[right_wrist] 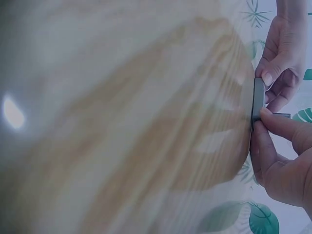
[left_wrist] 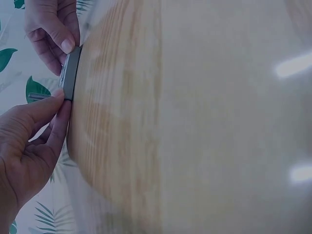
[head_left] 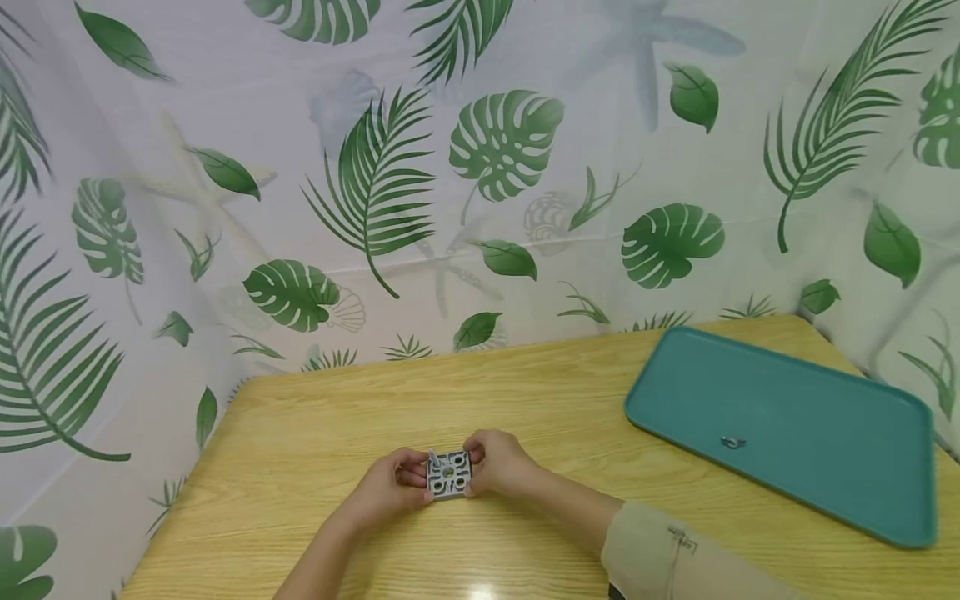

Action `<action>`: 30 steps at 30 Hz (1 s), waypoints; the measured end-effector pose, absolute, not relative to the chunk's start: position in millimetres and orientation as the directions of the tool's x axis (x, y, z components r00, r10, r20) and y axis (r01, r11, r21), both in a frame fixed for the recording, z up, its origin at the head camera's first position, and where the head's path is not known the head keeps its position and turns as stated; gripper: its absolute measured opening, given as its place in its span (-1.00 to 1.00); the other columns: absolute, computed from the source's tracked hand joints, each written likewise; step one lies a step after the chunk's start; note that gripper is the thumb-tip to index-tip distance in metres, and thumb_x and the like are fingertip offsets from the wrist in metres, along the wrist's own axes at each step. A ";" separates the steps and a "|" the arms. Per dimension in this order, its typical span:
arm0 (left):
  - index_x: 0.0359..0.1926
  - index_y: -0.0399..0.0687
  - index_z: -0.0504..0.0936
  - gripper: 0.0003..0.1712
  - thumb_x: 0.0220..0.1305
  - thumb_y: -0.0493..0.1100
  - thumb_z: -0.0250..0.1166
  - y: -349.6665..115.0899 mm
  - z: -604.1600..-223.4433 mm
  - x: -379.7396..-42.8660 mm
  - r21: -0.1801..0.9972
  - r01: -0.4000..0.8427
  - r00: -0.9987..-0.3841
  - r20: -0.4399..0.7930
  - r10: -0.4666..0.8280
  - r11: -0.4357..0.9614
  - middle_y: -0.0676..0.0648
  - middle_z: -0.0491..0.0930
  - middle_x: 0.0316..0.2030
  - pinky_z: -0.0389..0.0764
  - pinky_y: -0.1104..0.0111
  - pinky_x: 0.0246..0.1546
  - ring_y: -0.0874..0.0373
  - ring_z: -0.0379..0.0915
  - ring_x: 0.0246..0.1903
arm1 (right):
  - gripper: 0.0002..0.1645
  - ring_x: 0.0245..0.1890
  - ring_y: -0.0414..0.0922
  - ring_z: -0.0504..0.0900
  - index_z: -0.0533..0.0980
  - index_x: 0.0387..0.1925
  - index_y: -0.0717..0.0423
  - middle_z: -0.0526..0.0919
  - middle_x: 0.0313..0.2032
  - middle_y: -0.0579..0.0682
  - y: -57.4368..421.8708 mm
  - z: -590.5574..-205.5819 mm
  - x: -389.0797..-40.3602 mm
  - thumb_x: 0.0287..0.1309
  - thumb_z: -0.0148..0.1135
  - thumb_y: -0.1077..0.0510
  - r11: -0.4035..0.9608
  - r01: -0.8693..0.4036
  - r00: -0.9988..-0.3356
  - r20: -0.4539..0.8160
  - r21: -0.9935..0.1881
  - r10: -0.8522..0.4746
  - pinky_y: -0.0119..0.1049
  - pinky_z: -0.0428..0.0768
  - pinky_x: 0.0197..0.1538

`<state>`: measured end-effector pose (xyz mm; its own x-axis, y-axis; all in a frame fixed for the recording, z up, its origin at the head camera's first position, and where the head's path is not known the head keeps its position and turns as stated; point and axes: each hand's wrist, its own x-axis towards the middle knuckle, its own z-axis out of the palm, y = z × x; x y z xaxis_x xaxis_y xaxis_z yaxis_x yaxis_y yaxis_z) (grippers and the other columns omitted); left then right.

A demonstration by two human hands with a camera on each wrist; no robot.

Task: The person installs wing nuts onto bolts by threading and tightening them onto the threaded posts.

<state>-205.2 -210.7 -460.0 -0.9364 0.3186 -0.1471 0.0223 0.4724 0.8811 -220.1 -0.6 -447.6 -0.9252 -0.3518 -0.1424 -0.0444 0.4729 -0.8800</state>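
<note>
Between my two hands is a small square grey metal plate (head_left: 449, 475) with a round centre hole and holes at its corners. A thin metal pin (head_left: 433, 459) stands up from its far left corner; the left wrist view shows the same pin (left_wrist: 39, 96) jutting out from the plate's face. My left hand (head_left: 392, 486) pinches the plate's left edge between thumb and fingers. On the opposite edge, my right hand (head_left: 501, 465) grips it the same way. In the right wrist view the plate (right_wrist: 259, 97) appears edge-on, close over the wooden table.
To the right on the wooden table (head_left: 337, 408) lies a teal tray (head_left: 810, 417). Some small metal parts (head_left: 732, 442) rest in it near its front edge. A leaf-patterned cloth (head_left: 480, 233) hangs behind the table and along both sides.
</note>
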 end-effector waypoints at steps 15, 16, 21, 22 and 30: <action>0.13 -0.44 0.39 -0.34 -0.04 -0.42 0.42 -197.0 -456.0 -208.6 0.864 0.034 -0.931 -0.155 0.330 0.502 -0.17 0.52 -0.20 0.62 0.39 -0.19 0.12 0.48 -0.23 | -0.32 -0.24 -0.07 0.48 0.49 -0.07 0.40 0.53 -0.29 0.08 9.8 -446.2 -216.8 -0.41 0.50 0.49 0.468 -0.045 -0.933 -0.129 -0.883 -0.335 -0.23 0.56 -0.08; 0.12 -0.45 0.39 -0.35 -0.04 -0.42 0.42 -196.3 -456.2 -208.9 0.864 0.034 -0.931 -0.156 0.331 0.502 -0.17 0.52 -0.20 0.62 0.39 -0.19 0.12 0.48 -0.24 | -0.32 -0.24 -0.08 0.48 0.49 -0.07 0.40 0.53 -0.29 0.08 10.4 -446.2 -216.6 -0.41 0.49 0.48 0.469 -0.044 -0.933 -0.132 -0.882 -0.335 -0.24 0.56 -0.08; 0.11 -0.46 0.39 -0.36 -0.03 -0.43 0.41 -192.3 -457.4 -209.8 0.869 0.045 -0.926 -0.149 0.347 0.493 -0.18 0.52 -0.21 0.62 0.41 -0.21 0.13 0.49 -0.25 | -0.32 -0.26 -0.08 0.50 0.47 -0.04 0.41 0.52 -0.28 0.10 15.0 -446.7 -216.1 -0.37 0.49 0.48 0.469 -0.031 -0.931 -0.145 -0.883 -0.335 -0.30 0.59 -0.15; 0.10 -0.46 0.39 -0.37 -0.03 -0.42 0.41 -190.9 -457.3 -210.0 0.870 0.046 -0.925 -0.148 0.350 0.490 -0.17 0.52 -0.21 0.62 0.42 -0.21 0.13 0.48 -0.25 | -0.31 -0.26 -0.08 0.50 0.47 -0.04 0.41 0.52 -0.28 0.10 16.2 -446.6 -216.0 -0.37 0.49 0.48 0.470 -0.027 -0.932 -0.147 -0.882 -0.331 -0.31 0.59 -0.16; 0.07 -0.45 0.43 -0.39 -0.06 -0.44 0.42 -177.2 -455.4 -210.9 0.872 0.043 -0.926 -0.149 0.347 0.488 -0.16 0.52 -0.24 0.63 0.43 -0.24 0.14 0.48 -0.28 | -0.30 -0.26 -0.10 0.51 0.48 -0.04 0.40 0.54 -0.28 0.08 27.6 -445.1 -214.7 -0.40 0.51 0.47 0.506 -0.019 -0.941 -0.156 -0.862 -0.300 -0.30 0.60 -0.14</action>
<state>-210.9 -177.2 -455.4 -0.9259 0.3471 -0.1491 0.0426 0.4881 0.8717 -214.7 27.6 -445.1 -0.9412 -0.2998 -0.1557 -0.0187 0.5064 -0.8621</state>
